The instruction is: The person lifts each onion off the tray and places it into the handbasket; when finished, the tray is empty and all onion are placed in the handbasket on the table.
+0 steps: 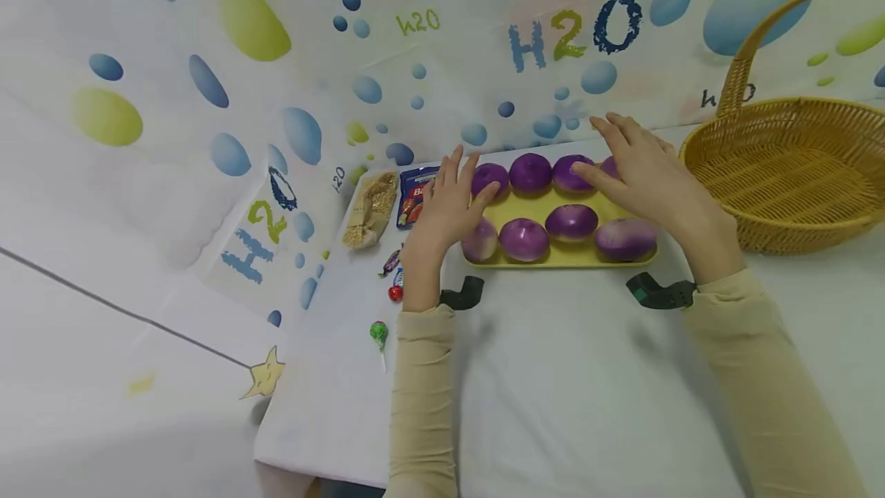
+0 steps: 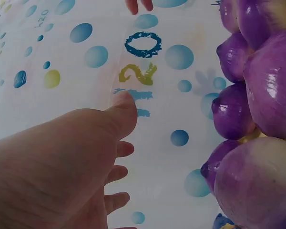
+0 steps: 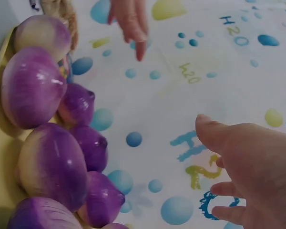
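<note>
Left hand (image 1: 448, 210) and right hand (image 1: 653, 179) are wide, fingers extended and holding nothing, near opposite ends of a yellow tray (image 1: 535, 207). In the head view, a bag of grains (image 1: 373, 210), a green lollipop (image 1: 378, 333) and a blue packet (image 1: 413, 194) lie left of centre on the table (image 1: 553, 367); right of centre, purple onions (image 1: 523, 240) sit in two rows on the tray, the last upper one apparently partly hidden behind the right hand, and a wicker basket (image 1: 781, 233) stands at the right edge.
</note>
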{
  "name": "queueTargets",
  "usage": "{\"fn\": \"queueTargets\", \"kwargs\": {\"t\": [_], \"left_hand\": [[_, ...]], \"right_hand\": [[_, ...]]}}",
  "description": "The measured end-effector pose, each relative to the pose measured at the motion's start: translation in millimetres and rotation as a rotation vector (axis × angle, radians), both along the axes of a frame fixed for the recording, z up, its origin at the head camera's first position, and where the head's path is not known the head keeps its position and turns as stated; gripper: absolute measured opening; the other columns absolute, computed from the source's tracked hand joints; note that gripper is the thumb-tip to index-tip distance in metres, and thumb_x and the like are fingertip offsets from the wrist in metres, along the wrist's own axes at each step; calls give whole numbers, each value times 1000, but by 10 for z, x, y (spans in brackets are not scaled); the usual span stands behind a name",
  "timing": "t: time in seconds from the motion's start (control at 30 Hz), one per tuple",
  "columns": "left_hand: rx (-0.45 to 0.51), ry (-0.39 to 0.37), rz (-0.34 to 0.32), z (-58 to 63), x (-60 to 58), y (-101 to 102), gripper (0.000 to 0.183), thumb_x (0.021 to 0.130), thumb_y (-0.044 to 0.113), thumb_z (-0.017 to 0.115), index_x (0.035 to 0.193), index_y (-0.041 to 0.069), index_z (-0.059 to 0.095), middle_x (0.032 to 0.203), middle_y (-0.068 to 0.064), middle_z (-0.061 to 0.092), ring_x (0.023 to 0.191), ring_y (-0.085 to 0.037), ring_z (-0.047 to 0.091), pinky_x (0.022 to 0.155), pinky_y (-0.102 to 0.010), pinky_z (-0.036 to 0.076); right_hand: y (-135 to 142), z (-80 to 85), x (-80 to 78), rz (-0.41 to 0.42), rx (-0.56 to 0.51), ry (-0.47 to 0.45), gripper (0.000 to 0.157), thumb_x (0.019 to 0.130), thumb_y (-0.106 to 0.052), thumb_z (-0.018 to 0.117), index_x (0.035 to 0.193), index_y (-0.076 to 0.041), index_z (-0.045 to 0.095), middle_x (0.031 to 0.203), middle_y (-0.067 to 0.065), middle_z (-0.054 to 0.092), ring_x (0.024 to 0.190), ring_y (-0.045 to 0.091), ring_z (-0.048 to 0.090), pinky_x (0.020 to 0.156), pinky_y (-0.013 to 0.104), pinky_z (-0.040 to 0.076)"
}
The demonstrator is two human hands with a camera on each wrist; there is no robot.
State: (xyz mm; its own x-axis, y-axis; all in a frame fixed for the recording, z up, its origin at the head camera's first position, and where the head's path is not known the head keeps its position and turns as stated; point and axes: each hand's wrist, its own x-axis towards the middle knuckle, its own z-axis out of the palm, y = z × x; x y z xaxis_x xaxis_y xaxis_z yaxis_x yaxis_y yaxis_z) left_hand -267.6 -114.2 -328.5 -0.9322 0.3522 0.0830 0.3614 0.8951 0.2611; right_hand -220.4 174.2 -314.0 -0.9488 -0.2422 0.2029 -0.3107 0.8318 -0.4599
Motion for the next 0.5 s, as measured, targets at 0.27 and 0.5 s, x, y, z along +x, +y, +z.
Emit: {"fn": "queueTargets", "kwargs": {"t": [0.27, 0.5], "left_hand": [[25, -37, -78, -322, 114, -248, 69, 96, 58, 33, 152, 21, 17, 158, -6, 9, 143, -28, 11, 109, -62, 15], [163, -135, -70, -562, 228, -497, 74, 95, 59, 38, 151, 15, 18, 155, -9, 19, 141, -28, 20, 110, -58, 19]], "right_hand": [[127, 54, 161, -4, -118, -26, 78, 92, -57, 46, 153, -23, 10, 154, 18, 17, 130, 48, 32, 97, 68, 30], [269, -341, 385, -11, -143, -40, 78, 92, -54, 50, 150, -10, 22, 145, 23, 32, 128, 44, 35, 100, 64, 30]]}}
